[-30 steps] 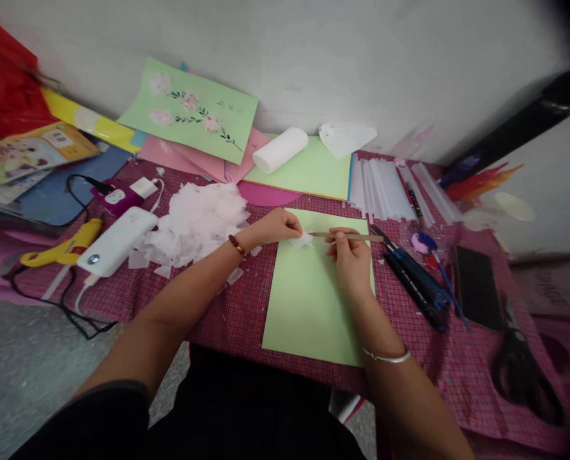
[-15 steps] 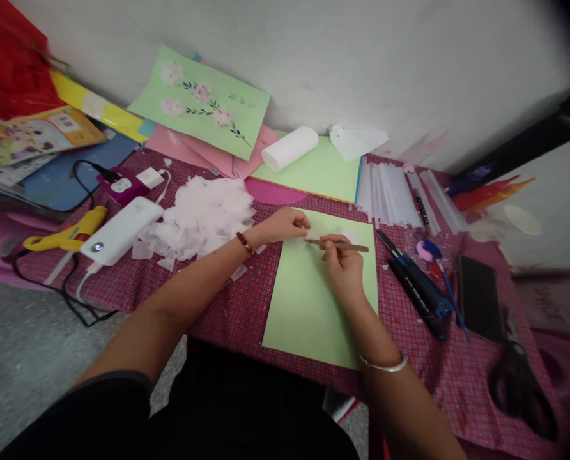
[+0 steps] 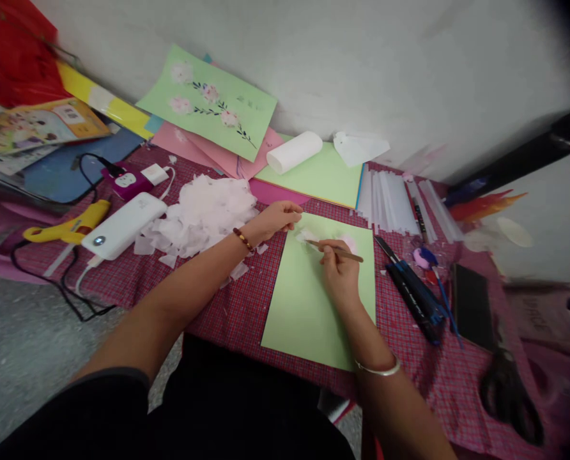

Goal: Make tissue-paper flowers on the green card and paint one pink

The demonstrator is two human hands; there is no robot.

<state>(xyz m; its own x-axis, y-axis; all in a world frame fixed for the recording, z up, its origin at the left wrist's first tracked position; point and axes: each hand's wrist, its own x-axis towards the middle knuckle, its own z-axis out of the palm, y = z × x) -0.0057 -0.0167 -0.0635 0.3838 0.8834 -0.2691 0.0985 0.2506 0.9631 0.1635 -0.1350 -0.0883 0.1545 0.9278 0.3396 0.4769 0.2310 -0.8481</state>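
Observation:
A light green sheet (image 3: 308, 306) lies on the checked tablecloth in front of me. My right hand (image 3: 340, 268) grips a thin brown stick-like tool (image 3: 345, 253) over the upper part of the sheet. The tool's tip points at a small white petal cluster (image 3: 305, 235) on the paper. A pale pink patch (image 3: 348, 243) shows just behind my right hand. My left hand (image 3: 285, 217) is at the sheet's upper left edge, its fingers bent together; whether something small is between them is hidden. White paper pieces (image 3: 213, 207) are heaped left of it.
A glue gun (image 3: 69, 227), a power bank (image 3: 124, 227) and cables lie at the left. Behind are a flower picture (image 3: 213, 102) and a white roll (image 3: 294, 152). Glue sticks (image 3: 390, 201), pens (image 3: 412, 294) and scissors (image 3: 510, 390) are at the right.
My left hand has moved left and up, away from the tool's tip, uncovering the white cluster. My right hand still holds the tool, and the view has shifted slightly.

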